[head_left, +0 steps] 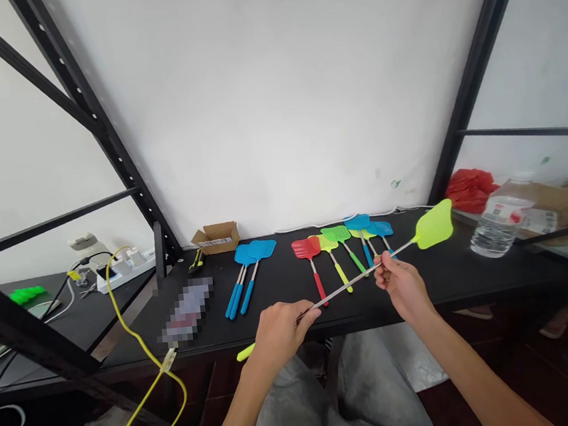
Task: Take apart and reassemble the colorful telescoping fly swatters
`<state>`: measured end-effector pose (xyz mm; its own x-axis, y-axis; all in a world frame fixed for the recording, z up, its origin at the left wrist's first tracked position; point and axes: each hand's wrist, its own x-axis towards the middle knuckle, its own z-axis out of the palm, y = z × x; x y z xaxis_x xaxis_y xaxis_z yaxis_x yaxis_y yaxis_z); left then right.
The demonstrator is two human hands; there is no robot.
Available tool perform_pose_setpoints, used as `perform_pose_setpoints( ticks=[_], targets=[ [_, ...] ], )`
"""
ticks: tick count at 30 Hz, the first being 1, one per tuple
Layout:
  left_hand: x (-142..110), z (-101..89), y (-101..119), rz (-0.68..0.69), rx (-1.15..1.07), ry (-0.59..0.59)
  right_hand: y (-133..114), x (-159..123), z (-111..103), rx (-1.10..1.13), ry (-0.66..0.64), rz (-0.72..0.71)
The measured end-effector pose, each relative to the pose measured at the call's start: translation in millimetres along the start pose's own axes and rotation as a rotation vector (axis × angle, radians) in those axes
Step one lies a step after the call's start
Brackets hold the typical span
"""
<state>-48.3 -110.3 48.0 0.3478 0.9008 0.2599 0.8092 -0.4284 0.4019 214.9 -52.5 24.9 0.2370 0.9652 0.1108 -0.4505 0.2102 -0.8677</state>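
Observation:
A yellow-green fly swatter [434,225] with an extended metal rod is held aslant above the front of the black table. My left hand [282,337] is closed around the rod near the handle, whose yellow end sticks out below it. Higher up the rod, close to the swatter's head, my right hand [400,283] pinches it between thumb and fingers. Behind the rod lie a red fly swatter [307,249], a green fly swatter [336,235] and several others in yellow and blue. To the left, several blue fly swatters [261,249] lie together.
A small open cardboard box [216,239] stands at the back left beside a black-and-yellow tool [197,261]. A yellow cable [140,340] runs to a blurred-out device [189,310]. At right are a water bottle [500,219] and red plastic bag [471,190]. Black shelf posts [475,67] flank the table [280,280].

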Motion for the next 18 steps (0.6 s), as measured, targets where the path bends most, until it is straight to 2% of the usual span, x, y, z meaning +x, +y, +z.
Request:
perform_pose_setpoints(
  ticks=[10,18],
  targets=[
    [0.4,-3.7,-6.1,0.025,0.041,-0.003,-4.2,15.3,-18.5,0.069,0.065,-0.025],
    [-1.7,-5.1,-24.4,0.051,0.075,-0.016,-16.9,39.8,-64.3,0.153,0.240,-0.030]
  ],
)
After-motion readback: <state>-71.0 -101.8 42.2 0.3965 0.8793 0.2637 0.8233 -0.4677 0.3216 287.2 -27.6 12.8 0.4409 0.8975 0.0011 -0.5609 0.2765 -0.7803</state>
